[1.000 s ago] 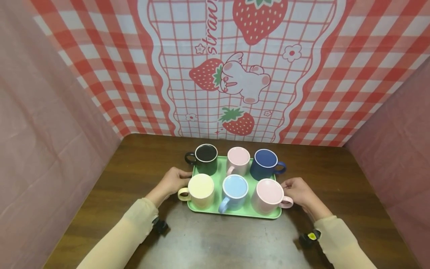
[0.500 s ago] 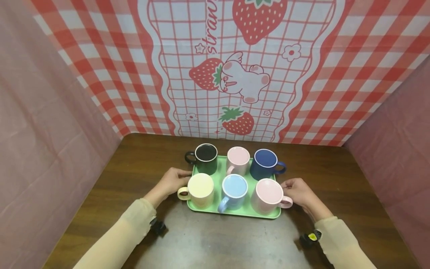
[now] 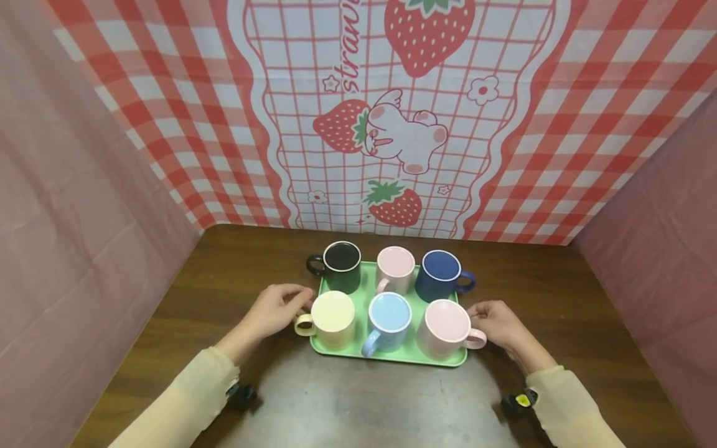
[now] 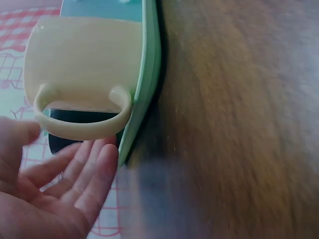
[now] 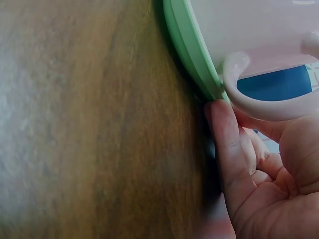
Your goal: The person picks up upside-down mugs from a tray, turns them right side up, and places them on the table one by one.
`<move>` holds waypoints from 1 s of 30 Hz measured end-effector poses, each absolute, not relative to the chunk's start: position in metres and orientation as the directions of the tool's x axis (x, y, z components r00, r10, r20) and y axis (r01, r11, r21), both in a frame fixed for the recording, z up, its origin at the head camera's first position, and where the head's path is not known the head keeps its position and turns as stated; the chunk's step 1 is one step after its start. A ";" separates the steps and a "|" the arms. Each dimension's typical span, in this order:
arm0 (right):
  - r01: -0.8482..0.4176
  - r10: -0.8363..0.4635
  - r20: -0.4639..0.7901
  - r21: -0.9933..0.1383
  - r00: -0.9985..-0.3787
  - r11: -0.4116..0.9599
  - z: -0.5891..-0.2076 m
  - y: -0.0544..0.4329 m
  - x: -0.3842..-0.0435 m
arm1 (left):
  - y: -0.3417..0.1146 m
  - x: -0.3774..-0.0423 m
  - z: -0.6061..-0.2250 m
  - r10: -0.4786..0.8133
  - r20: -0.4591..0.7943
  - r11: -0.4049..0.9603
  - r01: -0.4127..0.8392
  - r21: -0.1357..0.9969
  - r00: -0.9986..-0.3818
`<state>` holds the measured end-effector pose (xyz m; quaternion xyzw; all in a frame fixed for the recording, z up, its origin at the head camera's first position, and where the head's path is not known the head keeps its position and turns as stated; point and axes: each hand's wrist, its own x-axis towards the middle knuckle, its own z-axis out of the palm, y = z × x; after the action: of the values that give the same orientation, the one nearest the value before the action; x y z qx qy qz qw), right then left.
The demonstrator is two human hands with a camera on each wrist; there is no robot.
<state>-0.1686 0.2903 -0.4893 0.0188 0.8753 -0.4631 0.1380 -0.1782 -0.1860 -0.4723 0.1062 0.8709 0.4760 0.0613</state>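
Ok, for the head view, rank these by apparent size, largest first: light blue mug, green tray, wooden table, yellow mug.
1. Wooden table
2. Green tray
3. Yellow mug and light blue mug: they look about alike, so I won't rank one above the other.

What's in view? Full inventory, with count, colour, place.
Black mug: 1, black, tray back left
Back pink mug: 1, pink, tray back middle
Navy mug: 1, navy, tray back right
Yellow mug: 1, pale yellow, tray front left
Blue mug: 1, light blue, tray front middle
Front pink mug: 1, pink, tray front right
Tray: 1, green, on table
Table: 1, brown
Strawberry-print cloth: 1, red and white, behind table
Side drapes: 2, dusty pink, left and right
Wrist devices: 2, mostly black, one per wrist
Sleeves: 2, cream, both arms
Left hand: 1, bare, by tray's left edge
Right hand: 1, bare, at tray's right edge
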 end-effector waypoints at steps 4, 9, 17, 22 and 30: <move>0.146 -0.097 -0.244 -0.805 -0.965 0.575 -0.489 0.291 -0.168 | -0.193 -0.167 -0.468 0.349 0.097 0.536 0.283 0.795 -0.932; 0.136 -0.104 -0.235 -0.809 -0.966 0.573 -0.489 0.291 -0.168 | -0.201 -0.155 -0.466 0.474 0.142 0.521 0.407 0.751 -0.869; 0.152 -0.099 -0.251 -0.808 -0.963 0.569 -0.491 0.292 -0.168 | -0.200 -0.143 -0.466 0.525 0.227 0.626 0.552 0.550 -0.821; 0.146 -0.107 -0.245 -0.818 -0.963 0.556 -0.493 0.293 -0.168 | -0.193 -0.139 -0.466 0.509 0.328 0.689 0.606 0.398 -0.795; 0.151 -0.109 -0.251 -0.819 -0.962 0.554 -0.492 0.292 -0.169 | -0.186 -0.139 -0.467 0.503 0.404 0.713 0.631 0.305 -0.764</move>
<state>-0.1688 0.2922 -0.4924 0.0122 0.8707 -0.4720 0.1374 -0.1386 -0.1859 -0.4674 0.3103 0.9138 0.2169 -0.1474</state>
